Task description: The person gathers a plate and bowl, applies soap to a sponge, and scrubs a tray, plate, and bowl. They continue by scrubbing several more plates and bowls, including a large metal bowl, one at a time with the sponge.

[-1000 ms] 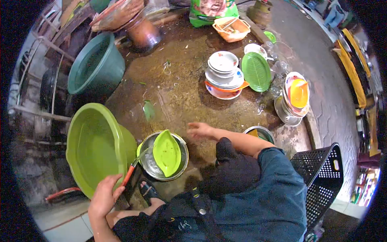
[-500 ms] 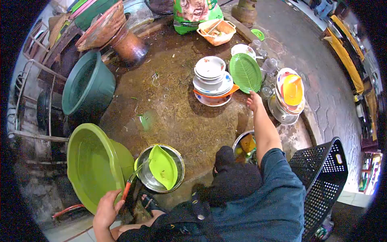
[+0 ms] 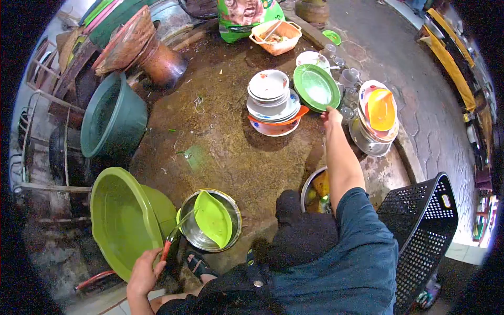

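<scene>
My left hand (image 3: 144, 273) is closed on a red hose (image 3: 166, 250) beside the light-green tub (image 3: 134, 189). A thin clear streak, seemingly water, runs from the hose end toward a leaf-shaped lime-green dish (image 3: 213, 220). That dish leans inside a round metal basin (image 3: 197, 239). My right hand (image 3: 332, 116) pinches the near rim of a green oval plate (image 3: 316, 88). Another green rim shows just under it. Left of the plate stands a stack of white patterned plates and bowls (image 3: 269, 86), with an orange dish edge sticking out.
Glasses (image 3: 349, 77) and a stack topped by an orange leaf-shaped dish (image 3: 381, 110) stand at right. A black crate (image 3: 420, 226) is by my right side. A pot with scraps (image 3: 307, 191) sits near my knee. A dark-green tub (image 3: 118, 115) and an orange basket (image 3: 278, 44) lie farther off.
My right hand has reached the green plate's rim and now grips it. The plate's face tilts differently and shines white. My left hand stays on the hose.
</scene>
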`<state>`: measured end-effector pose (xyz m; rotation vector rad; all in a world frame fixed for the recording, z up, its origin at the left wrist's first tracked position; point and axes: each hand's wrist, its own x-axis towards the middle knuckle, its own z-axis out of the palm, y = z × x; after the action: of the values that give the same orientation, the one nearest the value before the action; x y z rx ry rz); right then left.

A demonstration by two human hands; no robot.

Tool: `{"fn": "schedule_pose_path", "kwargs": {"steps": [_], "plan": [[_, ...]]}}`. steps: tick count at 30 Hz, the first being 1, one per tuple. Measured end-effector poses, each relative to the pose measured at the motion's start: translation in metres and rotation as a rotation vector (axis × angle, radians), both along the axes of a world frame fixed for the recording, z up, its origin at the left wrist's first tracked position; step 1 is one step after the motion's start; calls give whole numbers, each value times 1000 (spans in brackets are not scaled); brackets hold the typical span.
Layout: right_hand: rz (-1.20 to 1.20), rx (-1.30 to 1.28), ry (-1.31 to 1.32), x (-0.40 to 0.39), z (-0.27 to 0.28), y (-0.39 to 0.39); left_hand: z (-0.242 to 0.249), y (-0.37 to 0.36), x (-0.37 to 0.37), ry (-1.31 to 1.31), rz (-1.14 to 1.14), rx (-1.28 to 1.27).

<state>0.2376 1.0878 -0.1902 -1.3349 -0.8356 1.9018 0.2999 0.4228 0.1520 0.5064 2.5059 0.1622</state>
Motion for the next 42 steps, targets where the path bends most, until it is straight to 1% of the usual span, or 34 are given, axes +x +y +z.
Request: {"fn": "schedule_pose_path", "kwargs": {"steps": [1,2,4,5,6,7,8,10,12,13,14,16,18,20,22,24,26,28,29,30,31,33,34,36,37,38,40,42], "plan": [[-6,55,15,-1,3,2,1,0,0,-7,8,0],[30,71,95,2,7,3,2,0,0,-9,25,-5],[107,163,177,9,7,7,2,-3,1,10,31,-12],[102,271,132,12,9,4,1,-6,1,34,-2,7],[101,375,88,18,23,-3,-4,-9,1,29,29,0],[158,419,104,28,31,-8,-8,-14,2,28,34,26],[226,460,126,33,40,-9,-9,-19,4,29,51,52],[354,536,204,34,47,-17,2,-13,5,88,-24,27],[534,526,204,30,73,-51,2,-17,6,111,-31,44],[648,509,211,29,87,-74,5,-19,7,89,11,26],[683,495,212,25,92,-101,7,-19,4,68,12,39],[933,488,83,17,102,-147,7,-22,3,50,22,56],[1163,525,-12,8,60,-176,7,-26,4,46,22,72],[1380,370,-70,9,71,-236,7,-31,4,46,30,69],[1562,397,-90,12,57,-281,1,-40,5,63,-16,70],[1719,298,-108,16,45,-312,4,-40,7,50,-3,73],[1776,393,-136,20,51,-343,6,-34,5,32,-24,98],[1850,311,-90,25,42,-360,13,-27,6,-1,28,50],[1897,409,-110,22,32,-365,13,-27,6,-1,-5,65],[1947,500,-130,22,21,-368,12,-28,7,7,16,58],[1923,498,-142,22,12,-371,11,-29,9,17,42,48],[1958,387,-119,23,2,-373,8,-32,17,43,23,52],[1932,389,-121,24,2,-369,7,-31,13,79,17,53],[1759,216,-41,29,4,-368,8,-31,12,30,42,35],[1752,133,-5,28,6,-357,8,-33,12,25,47,38],[1746,136,-4,25,0,-345,6,-34,12,24,52,42],[1536,127,-156,20,-13,-321,4,-35,12,30,50,44],[1274,123,-238,20,-20,-287,2,-35,10,26,36,51]]}}
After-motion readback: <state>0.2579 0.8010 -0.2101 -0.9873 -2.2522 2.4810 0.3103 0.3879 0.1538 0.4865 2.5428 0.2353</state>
